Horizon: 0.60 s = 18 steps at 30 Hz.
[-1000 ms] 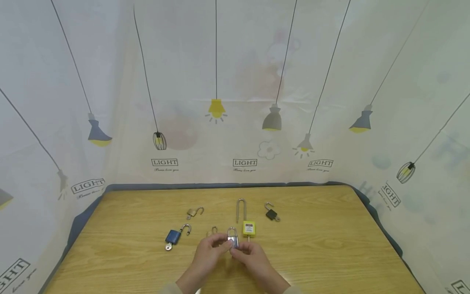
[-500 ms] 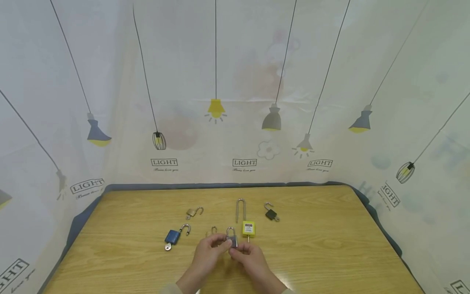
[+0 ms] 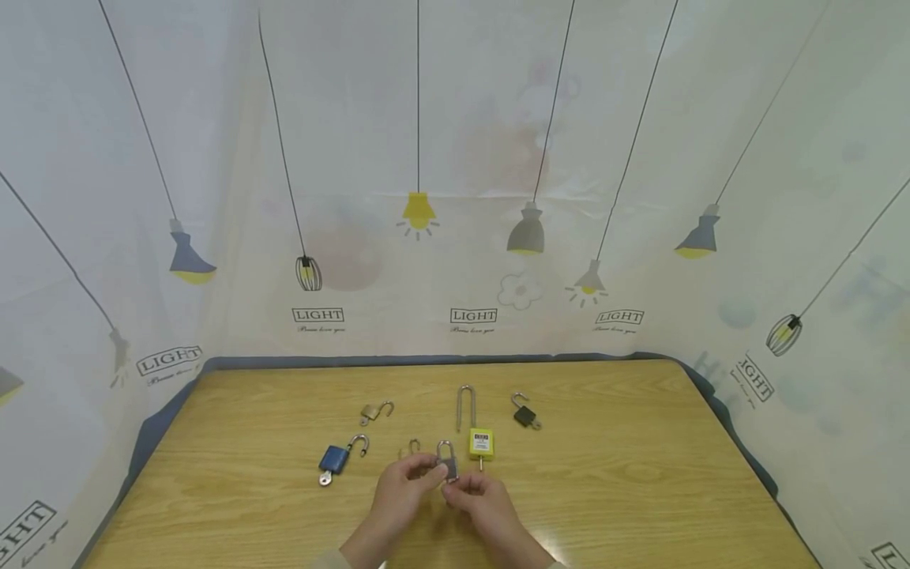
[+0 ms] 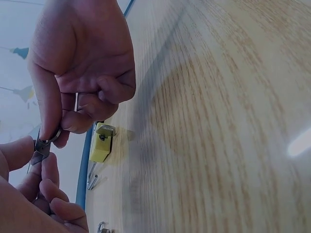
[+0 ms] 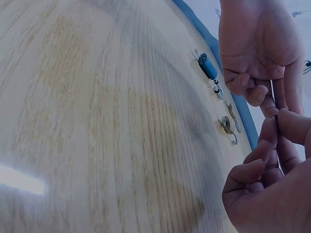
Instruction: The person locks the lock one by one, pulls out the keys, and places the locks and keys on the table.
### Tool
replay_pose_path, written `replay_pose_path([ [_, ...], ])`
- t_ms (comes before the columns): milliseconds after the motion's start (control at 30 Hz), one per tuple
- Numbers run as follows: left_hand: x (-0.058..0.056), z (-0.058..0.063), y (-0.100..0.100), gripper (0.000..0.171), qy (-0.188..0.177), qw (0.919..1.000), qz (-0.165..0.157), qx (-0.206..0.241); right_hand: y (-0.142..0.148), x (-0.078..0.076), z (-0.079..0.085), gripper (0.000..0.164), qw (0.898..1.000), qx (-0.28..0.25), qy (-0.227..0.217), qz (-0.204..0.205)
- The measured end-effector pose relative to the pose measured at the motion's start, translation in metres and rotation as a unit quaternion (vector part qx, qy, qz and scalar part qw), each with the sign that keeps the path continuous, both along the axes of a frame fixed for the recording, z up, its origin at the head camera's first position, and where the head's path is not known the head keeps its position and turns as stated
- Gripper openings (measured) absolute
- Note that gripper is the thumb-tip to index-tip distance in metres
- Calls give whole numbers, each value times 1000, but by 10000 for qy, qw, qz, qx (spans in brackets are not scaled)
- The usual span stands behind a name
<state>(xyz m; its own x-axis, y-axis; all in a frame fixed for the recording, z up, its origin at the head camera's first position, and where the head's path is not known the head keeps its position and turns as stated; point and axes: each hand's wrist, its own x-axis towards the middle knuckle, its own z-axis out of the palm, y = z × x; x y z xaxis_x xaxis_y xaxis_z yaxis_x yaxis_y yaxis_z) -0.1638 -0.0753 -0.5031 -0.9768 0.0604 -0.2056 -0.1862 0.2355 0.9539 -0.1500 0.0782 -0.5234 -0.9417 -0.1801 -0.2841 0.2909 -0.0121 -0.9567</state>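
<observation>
My left hand [image 3: 405,484] holds a small silver padlock [image 3: 449,468] upright, its thumb across the front of the body. The shackle points up, with both legs running down toward the body. My right hand [image 3: 483,496] is close at the padlock's lower right, thumb and fingertips pinched together. In the left wrist view my right hand [image 4: 82,63] pinches a small metal piece that looks like a key [image 4: 54,136], mostly hidden by fingers, at the padlock's end [image 4: 40,151]. The right wrist view shows both hands' fingertips meeting, with the padlock nearly hidden.
On the wooden table [image 3: 640,474] lie a blue padlock [image 3: 333,459], a brass padlock [image 3: 371,412], a yellow long-shackled padlock [image 3: 481,444] and a black padlock [image 3: 525,416], all with shackles open. Another small padlock [image 3: 415,446] is partly behind my left hand. A printed curtain surrounds the table.
The padlock has shifted slightly left and turned a little in my left hand, its front now darker. My right fingertips have moved slightly down and left. The other padlocks stay put.
</observation>
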Motion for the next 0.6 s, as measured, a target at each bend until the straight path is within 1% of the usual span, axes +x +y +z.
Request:
replay_pose_path([
  [100,0,0,-1,42,-22,10000,-27,-19,0,2,1,21,10000,50,19,76],
  [233,0,0,-2,49,-83,10000,-47,10,1,4,1,23,9995,135,181,200],
  [367,-1,0,-3,53,-136,9999,-23,-15,2,7,-1,24,9985,243,281,394],
  [600,-2,1,-5,54,14,9999,72,-97,2,7,-5,22,9964,443,490,531],
])
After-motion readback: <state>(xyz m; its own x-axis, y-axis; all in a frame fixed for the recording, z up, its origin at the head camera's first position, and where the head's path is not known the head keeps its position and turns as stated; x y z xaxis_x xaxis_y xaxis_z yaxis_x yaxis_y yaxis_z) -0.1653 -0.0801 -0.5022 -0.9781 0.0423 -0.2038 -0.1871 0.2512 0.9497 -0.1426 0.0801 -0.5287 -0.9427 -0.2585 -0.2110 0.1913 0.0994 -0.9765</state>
